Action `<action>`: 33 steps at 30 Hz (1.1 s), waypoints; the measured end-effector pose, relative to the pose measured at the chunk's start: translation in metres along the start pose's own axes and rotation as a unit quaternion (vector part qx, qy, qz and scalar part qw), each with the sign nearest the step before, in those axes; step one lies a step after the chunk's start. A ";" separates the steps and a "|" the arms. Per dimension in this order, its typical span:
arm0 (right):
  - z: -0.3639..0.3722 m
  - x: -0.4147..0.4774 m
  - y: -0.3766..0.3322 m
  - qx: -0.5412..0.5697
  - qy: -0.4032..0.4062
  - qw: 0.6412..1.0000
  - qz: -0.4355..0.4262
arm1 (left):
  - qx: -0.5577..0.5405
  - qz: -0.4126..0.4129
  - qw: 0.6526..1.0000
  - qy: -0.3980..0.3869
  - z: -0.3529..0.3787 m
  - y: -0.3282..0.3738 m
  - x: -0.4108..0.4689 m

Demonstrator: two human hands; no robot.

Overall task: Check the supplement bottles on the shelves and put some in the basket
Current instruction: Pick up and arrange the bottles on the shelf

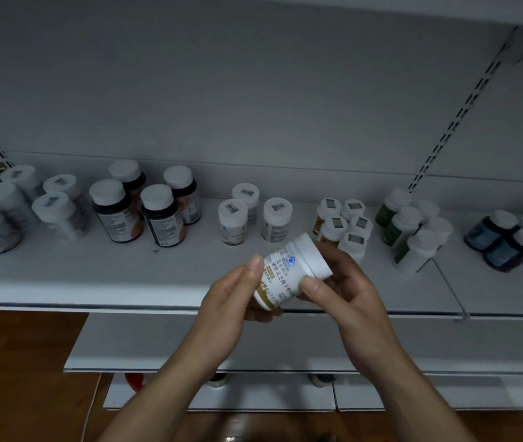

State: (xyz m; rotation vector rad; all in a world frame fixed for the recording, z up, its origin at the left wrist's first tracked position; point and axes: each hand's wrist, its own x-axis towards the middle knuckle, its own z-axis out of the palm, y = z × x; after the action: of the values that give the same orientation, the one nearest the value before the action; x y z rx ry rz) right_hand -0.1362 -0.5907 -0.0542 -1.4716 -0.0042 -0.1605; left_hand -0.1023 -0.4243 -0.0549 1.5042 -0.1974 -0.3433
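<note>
Bottle [288, 273] is gripped between both hands in front of the shelf edge, tilted, long axis running from base at 7 o'clock to white cap at 1 o'clock. Left hand [231, 301] is closed round the base end, thumb laid on the label; right hand [346, 288] is closed round the cap end, thumb pressed just under the cap. Neither hand is nearer, both are touching it. Label is turned up toward the camera, so checking is judged to be the step in hand. Basket is not seen anywhere, so direction of the drop cannot be told; probably low and toward 6 o'clock, out of view. Open room is left below the hands, where lower shelves [253, 342] step outward and wood floor [21, 362] is seen at 8 o'clock. Farther out, shelf [94, 275] front strip is bare at 10 o'clock. Two matching white bottles [253, 215] stand at 12 o'clock, small white bottles [344, 224] just beyond the cap at 1 o'clock, dark bottles [145, 208] at 11 o'clock, green-labelled bottles [413, 231] at 2 o'clock
</note>
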 end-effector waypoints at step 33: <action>-0.082 0.053 0.070 -0.323 0.260 0.904 0.107 | 0.189 -0.026 0.963 0.188 0.024 -0.065 0.132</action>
State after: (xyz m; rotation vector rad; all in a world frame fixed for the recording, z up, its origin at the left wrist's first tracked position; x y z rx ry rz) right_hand -0.0834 -0.6711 -0.1266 -2.0330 0.7034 -0.3977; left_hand 0.0069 -0.4945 -0.1292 1.9234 0.0869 -0.0544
